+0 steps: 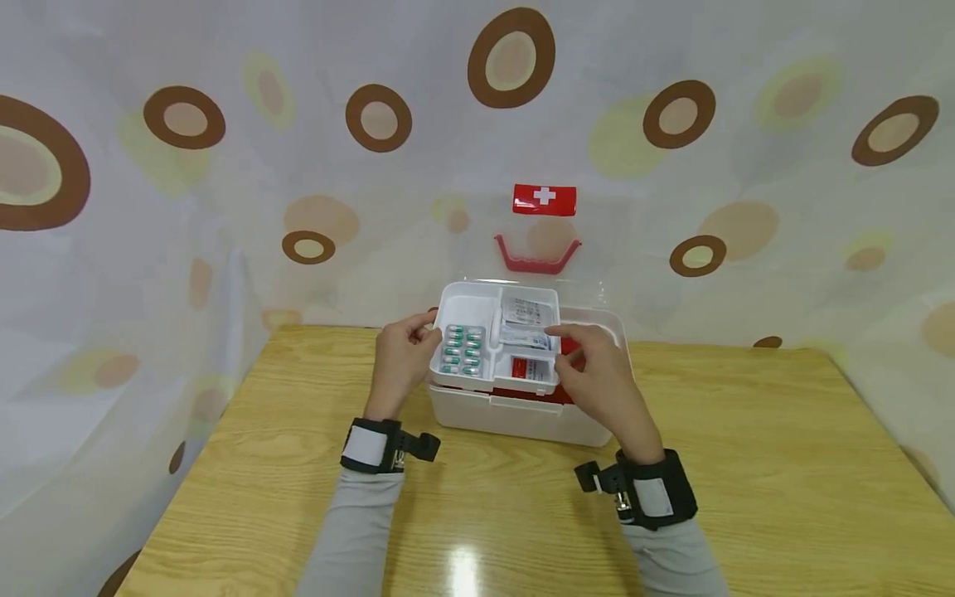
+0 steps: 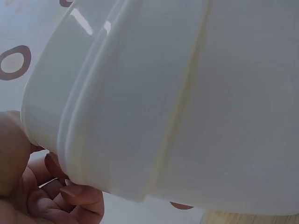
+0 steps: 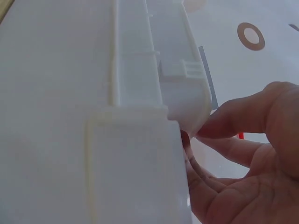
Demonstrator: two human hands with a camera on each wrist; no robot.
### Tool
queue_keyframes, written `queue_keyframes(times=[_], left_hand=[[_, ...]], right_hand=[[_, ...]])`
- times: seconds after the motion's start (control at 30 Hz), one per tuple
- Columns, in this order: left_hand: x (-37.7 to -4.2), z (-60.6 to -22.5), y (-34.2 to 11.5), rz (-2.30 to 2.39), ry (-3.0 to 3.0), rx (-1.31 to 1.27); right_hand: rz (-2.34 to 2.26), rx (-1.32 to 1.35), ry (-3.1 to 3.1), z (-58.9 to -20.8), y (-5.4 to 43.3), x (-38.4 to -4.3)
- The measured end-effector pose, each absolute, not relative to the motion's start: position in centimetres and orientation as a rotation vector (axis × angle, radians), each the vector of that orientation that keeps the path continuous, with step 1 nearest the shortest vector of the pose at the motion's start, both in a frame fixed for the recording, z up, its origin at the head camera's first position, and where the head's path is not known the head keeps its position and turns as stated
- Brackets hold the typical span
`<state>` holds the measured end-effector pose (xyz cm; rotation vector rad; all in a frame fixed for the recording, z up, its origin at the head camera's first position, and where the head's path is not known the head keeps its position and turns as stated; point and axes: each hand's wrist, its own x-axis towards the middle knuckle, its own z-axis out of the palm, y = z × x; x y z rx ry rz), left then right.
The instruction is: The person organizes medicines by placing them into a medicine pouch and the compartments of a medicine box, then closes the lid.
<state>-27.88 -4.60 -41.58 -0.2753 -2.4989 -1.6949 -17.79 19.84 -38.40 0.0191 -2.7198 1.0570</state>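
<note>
A white compartment tray (image 1: 468, 303) sits over the left part of a white first-aid box (image 1: 515, 413) in the head view. My left hand (image 1: 401, 358) grips the tray's left edge. At its right edge my right hand (image 1: 603, 377) pinches the rim between thumb and fingers, also seen in the right wrist view, where the tray (image 3: 184, 95) overhangs the box wall (image 3: 135, 172). The tray carries a blister pack of green-and-white capsules (image 1: 462, 351), paper sachets (image 1: 528, 312) and a small red-and-white packet (image 1: 529, 368). Parts of the left fingers are hidden behind the tray.
Behind the box the transparent lid stands raised, with a red handle (image 1: 539, 264) and a red label with a white cross (image 1: 545, 201). Something red shows inside the box, right of the tray. A patterned cloth (image 1: 448, 182) hangs behind the wooden table (image 1: 746, 439).
</note>
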Motion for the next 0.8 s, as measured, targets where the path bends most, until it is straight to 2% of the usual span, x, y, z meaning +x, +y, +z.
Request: queue_keyframes(times=[0.37,0.8], left_hand=[[-27.8,-41.2,-5.4,-1.777,-2.512,-0.27],[-27.7,-40.9,-6.1,-1.905,-2.513,-0.226]], right_hand=[[0.949,0.046,-2.696,-37.9,19.2,-17.7],[1.051,0.011,-2.628,-37.7,18.7,-17.6]])
